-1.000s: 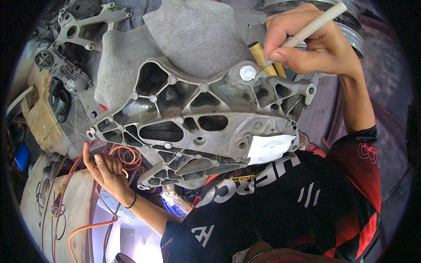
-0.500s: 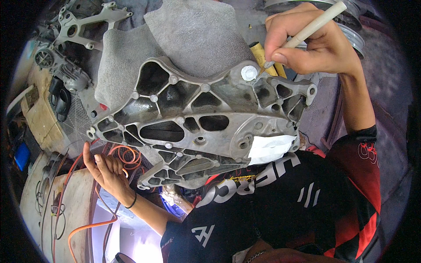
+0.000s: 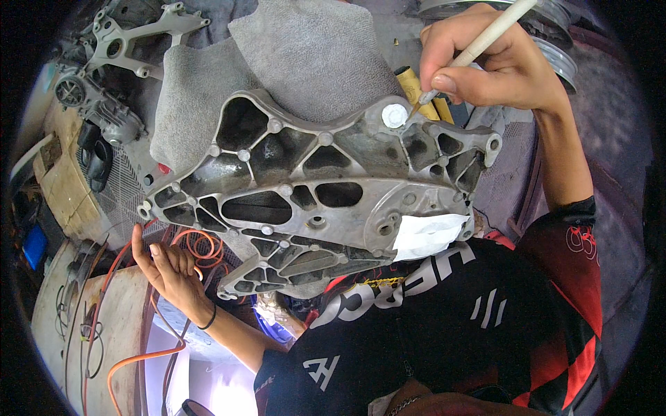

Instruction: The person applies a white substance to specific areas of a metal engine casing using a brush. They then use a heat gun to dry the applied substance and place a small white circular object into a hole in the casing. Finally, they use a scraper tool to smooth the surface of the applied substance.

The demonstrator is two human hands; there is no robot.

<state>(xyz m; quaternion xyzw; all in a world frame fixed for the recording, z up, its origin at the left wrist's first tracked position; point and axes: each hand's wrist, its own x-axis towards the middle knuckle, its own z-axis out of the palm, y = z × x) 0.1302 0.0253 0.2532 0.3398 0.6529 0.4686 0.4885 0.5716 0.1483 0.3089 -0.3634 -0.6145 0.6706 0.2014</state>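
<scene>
A large grey cast-metal part [image 3: 347, 225] with ribs and openings spans the middle of the view. My right hand [image 3: 489, 80] pinches the pale handle of a slim paintbrush [image 3: 494, 36]. Its pointed bristles reach down to the part's upper rim, just right of a round white patch [image 3: 395, 116]; whether they touch the metal I cannot tell. A white rectangular sheet [image 3: 429, 237] covers an area at the part's lower right. My left hand [image 3: 170, 276] holds nothing; its index fingertip is at the part's left end, with the other fingers loosely curled.
Behind the part lie grey cloth-covered pads [image 3: 312, 59]. A yellow tube-like object [image 3: 409, 82] is by the brush. Another metal bracket [image 3: 114, 45] and an engine-like casting [image 3: 114, 114] stand at far left. Orange hoses [image 3: 198, 246] coil near my left hand; metal rims [image 3: 555, 62] are at upper right.
My right hand has shifted slightly and the brush handle leans a little further upright, with its tip still beside the white patch. The metal part and my left hand stay in place.
</scene>
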